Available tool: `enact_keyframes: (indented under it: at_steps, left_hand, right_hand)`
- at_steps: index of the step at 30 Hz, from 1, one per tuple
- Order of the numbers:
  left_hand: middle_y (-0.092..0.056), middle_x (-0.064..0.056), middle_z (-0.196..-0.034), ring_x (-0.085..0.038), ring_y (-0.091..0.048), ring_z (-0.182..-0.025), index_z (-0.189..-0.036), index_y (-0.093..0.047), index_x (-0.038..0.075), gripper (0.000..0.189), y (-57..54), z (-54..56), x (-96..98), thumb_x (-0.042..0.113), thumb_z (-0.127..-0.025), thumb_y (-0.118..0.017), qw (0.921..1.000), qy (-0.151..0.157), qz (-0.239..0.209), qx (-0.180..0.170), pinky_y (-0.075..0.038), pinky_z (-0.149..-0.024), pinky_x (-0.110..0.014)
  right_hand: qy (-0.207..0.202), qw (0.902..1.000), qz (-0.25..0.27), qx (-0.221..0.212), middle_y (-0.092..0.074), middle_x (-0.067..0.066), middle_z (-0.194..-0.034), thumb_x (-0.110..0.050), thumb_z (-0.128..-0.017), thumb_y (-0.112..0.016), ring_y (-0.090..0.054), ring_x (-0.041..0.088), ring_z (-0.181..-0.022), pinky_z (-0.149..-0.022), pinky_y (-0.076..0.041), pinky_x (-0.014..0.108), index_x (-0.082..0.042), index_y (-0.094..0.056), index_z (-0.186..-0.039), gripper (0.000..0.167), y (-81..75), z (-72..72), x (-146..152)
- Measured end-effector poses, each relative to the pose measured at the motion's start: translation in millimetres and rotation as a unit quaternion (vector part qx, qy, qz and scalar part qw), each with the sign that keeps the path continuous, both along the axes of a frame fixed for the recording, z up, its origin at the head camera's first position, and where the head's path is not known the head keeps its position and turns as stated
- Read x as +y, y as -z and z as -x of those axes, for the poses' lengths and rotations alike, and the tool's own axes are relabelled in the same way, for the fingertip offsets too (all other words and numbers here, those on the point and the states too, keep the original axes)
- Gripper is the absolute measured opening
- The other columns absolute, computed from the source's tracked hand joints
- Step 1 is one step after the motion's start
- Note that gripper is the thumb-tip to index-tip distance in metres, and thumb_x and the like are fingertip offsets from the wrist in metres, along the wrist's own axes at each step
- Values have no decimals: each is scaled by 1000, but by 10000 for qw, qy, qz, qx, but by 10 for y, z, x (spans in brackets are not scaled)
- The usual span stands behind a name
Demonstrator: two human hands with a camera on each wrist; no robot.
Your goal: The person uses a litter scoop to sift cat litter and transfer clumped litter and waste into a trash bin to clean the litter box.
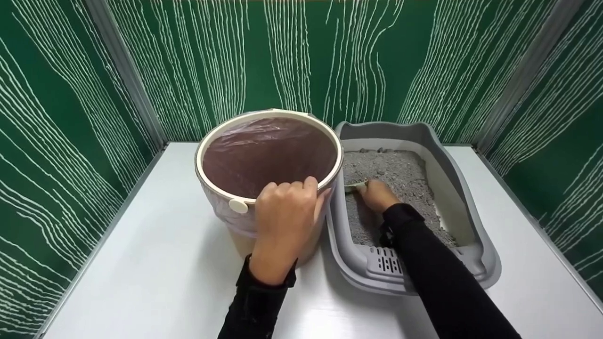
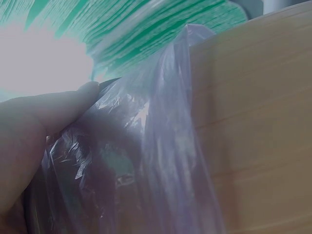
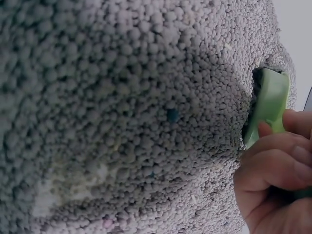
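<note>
My left hand [image 1: 286, 221] grips the near rim of a round trash can [image 1: 245, 238], its fingers curled over the cream ring. A clear plastic bag [image 2: 165, 122] lines the can and hangs down outside it, as the left wrist view shows. To the right, my right hand [image 1: 378, 195] holds a green litter scoop [image 3: 273, 97] by its handle. The scoop's blade is partly sunk in the grey granular litter [image 3: 146, 87], close to the left wall of the grey litter box [image 1: 476, 235].
Both containers stand side by side on a white table [image 1: 155, 263]. Green panels [image 1: 301, 56] with white wavy lines rise behind and on both sides. Slots [image 1: 387, 260] mark the box's near ledge, below the right forearm.
</note>
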State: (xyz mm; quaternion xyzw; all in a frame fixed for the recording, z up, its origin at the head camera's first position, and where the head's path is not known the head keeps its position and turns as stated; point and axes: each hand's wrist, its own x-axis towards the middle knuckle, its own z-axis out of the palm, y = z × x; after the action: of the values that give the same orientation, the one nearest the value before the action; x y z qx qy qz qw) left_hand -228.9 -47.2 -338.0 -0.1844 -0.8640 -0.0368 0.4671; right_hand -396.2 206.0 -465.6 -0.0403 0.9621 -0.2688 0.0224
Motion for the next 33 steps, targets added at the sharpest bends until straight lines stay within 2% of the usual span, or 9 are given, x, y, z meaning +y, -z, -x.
enact_keyframes:
  at_steps: [7, 10, 13, 16, 20, 25, 28, 31, 33]
  left_hand:
    - [-63, 0, -59, -22, -60, -49, -72, -61, 14, 39, 22, 8, 8, 41, -89, -84, 9999, -34, 80, 58, -41, -51, -36]
    - [-62, 0, -59, -22, -60, -49, -72, -61, 14, 39, 18, 10, 6, 41, -90, -84, 9999, -35, 105, 70, -41, -51, -36]
    - [-63, 0, -58, -22, -60, -49, -72, -61, 14, 39, 12, 4, -2, 41, -89, -84, 9999, -26, 82, 101, -41, -51, -36]
    - [-63, 0, -58, -22, -59, -48, -72, -62, 14, 39, 12, 2, -7, 40, -89, -84, 9999, -24, 64, 108, -41, -51, -36]
    - [-63, 0, -58, -22, -59, -48, -72, -62, 13, 39, 14, 1, -8, 40, -89, -84, 9999, -28, 59, 81, -40, -51, -36]
    - [-63, 0, -58, -22, -60, -48, -73, -62, 14, 39, 9, 0, -4, 41, -90, -83, 10000, -27, 69, 58, -41, -51, -36]
    - [-63, 0, -58, -22, -60, -48, -73, -62, 14, 39, 10, 4, -2, 41, -91, -83, 10000, -24, 75, 56, -41, -51, -36]
    - [-62, 0, -58, -21, -59, -48, -72, -62, 14, 39, 11, 9, -1, 41, -90, -83, 9999, -37, 51, 100, -40, -50, -35]
    - [-62, 0, -58, -21, -59, -48, -72, -61, 14, 39, 13, 11, -1, 41, -90, -84, 9999, -46, 28, 135, -40, -50, -35]
  right_hand:
    - [235, 9973, 560, 413, -55, 13, -86, -19, -112, -52, -57, 32, -80, -78, -50, 48, 5, -60, -99, 28, -67, -26, 72]
    - [326, 9958, 670, 534, -56, 15, -85, -17, -111, -52, -57, 32, -80, -78, -50, 47, 10, -62, -101, 30, -128, -19, 135]
    - [466, 9957, 659, 449, -64, 30, -102, -19, -112, -50, -63, 42, -95, -91, -51, 52, 19, -61, -121, 40, -204, -7, 199]
    - [636, 9950, 686, 358, -58, 42, -137, -21, -113, -49, -59, 51, -126, -111, -44, 58, 20, -49, -144, 51, -286, -15, 243]
    - [799, 9925, 749, 538, -51, 41, -147, -22, -112, -52, -51, 52, -139, -117, -39, 58, 19, -47, -147, 54, -357, -28, 283]
    - [962, 9879, 876, 843, -61, 39, -136, -20, -111, -54, -60, 51, -127, -109, -45, 59, 18, -56, -139, 48, -385, -40, 298]
    - [1054, 9852, 907, 1006, -68, 36, -120, -21, -111, -55, -65, 47, -110, -96, -49, 56, 17, -63, -128, 42, -383, -48, 297]
    - [1103, 9845, 882, 1039, -66, 26, -100, -23, -112, -54, -60, 40, -91, -81, -45, 49, 11, -66, -113, 36, -383, -53, 293]
    - [1101, 9850, 862, 1008, -64, 22, -98, -24, -112, -53, -59, 37, -88, -79, -43, 47, 8, -67, -111, 34, -390, -58, 293]
